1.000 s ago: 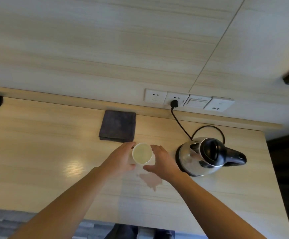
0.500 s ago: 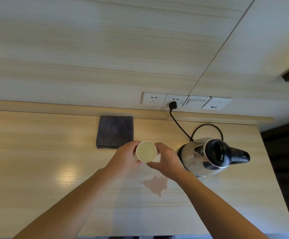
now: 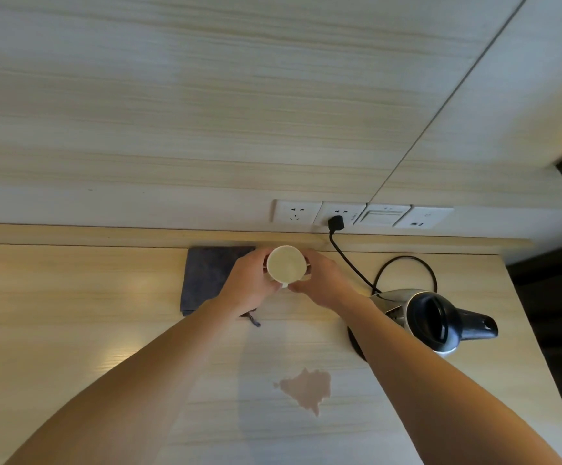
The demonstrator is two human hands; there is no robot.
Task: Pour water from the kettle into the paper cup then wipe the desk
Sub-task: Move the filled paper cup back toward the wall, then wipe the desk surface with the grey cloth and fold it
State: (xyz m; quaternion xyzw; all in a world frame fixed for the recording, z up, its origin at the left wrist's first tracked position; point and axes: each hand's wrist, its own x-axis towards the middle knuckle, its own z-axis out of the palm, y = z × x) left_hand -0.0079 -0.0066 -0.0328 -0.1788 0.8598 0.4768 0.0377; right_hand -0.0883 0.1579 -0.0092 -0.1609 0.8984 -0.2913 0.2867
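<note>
Paper cup (image 3: 286, 265) sits between our two hands near the back edge of the desk (image 3: 71, 330), just in front of the low ledge under the wall. We reach both bare forearms forward from the bottom corners of the view, and they converge on the cup. Our left hand (image 3: 251, 286) wraps the cup's left side, fingers curled round its far rim and thumb toward us. Our right hand (image 3: 323, 280) mirrors it on the right side, fingertips meeting the cup's near edge. Both hands are closed on the cup, and we hold it upright with its mouth toward the camera. Whether its base touches the desk we cannot tell, since the hands cover it.

Inside the cup we see a pale, yellowish interior; whether that is liquid or just the lining we cannot say.

Behind our left hand lies a folded grey cloth (image 3: 205, 276), flat on the desk against the ledge, partly covered by the hand and wrist. To the right stands the steel kettle (image 3: 417, 317) on its base, its black handle pointing right, and our right forearm crosses in front of its left side. Its black cord (image 3: 350, 263) loops up to a plug in the wall sockets (image 3: 306, 213).

On the desk nearer to us, between our forearms, spreads a small puddle (image 3: 306, 389), well apart from the cup.
</note>
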